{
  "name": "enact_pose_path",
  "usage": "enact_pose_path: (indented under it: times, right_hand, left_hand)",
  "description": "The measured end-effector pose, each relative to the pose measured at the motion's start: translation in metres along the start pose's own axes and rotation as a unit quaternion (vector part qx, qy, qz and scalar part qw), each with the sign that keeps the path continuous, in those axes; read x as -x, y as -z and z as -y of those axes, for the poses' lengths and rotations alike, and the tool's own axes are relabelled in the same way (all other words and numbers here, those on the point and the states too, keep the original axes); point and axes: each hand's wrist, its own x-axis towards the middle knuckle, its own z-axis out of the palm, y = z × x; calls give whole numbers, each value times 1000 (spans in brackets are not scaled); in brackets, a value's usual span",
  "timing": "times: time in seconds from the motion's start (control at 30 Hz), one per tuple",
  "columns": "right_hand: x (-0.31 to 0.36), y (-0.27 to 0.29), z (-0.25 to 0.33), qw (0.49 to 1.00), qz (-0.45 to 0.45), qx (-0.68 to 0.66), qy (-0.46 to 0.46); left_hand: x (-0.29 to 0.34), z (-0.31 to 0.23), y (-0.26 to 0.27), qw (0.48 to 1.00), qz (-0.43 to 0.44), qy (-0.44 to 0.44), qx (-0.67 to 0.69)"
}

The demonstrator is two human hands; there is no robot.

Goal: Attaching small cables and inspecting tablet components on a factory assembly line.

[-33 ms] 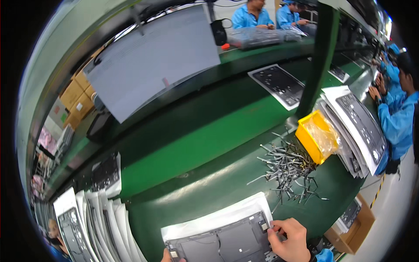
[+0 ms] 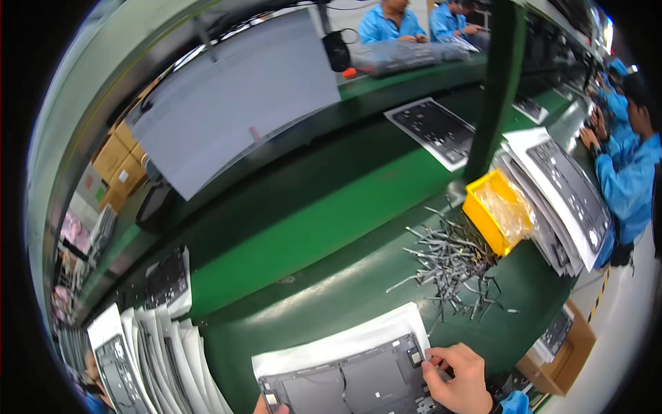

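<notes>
Obs. vs. prior frame, L to R: the L stack [image 2: 162, 345] of sheeted panels sat slightly lower in view. Your L hand [image 2: 261, 406] showed a bit more thumb over the panel's edge. Your R hand [image 2: 460, 379] kept approx. the same grip. The cable pile [image 2: 452, 259], the yellow bin [image 2: 486, 214] and the R stack [image 2: 574, 190] sat slightly further L in view, consistent w/ a small tilt of your head cam.

Orientation: the dark grey panel [image 2: 376, 372] was right in front of you at the near side of the green worktop [image 2: 352, 290], at the lower edge of view, w/ a white sheet [image 2: 338, 341] showing past its far edge. Its long axis, approx., ran L to R on a slant, R end farther from you; near edge cut off. The side w/ the black wire faced up.

Grip, L to R: your L hand, partly out of view, grasped the panel's L end, thumb on top. Your R hand pinched its far R corner btwn. thumb and forefinger.
</notes>
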Motion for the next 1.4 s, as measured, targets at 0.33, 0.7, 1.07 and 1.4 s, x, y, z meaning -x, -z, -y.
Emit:
enact_pose_path:
  times: [0.33,0.7,1.07,1.4]
  right_hand:
    - [-4,34,-42,981,-26,-164,-98]
    - [-49,100,-84,995,-50,80,42]
    - [-82,81,-88,992,11,67,107]
    - [-67,78,-83,979,-161,-119,-35]
  left_hand:
    - [-217,-61,82,968,-77,-238,4]
    - [-398,-60,152,939,-190,-281,-55]
    - [-298,-173,-61,796,-172,-517,-264]
    - [-343,-186,-294,932,64,-285,-213]
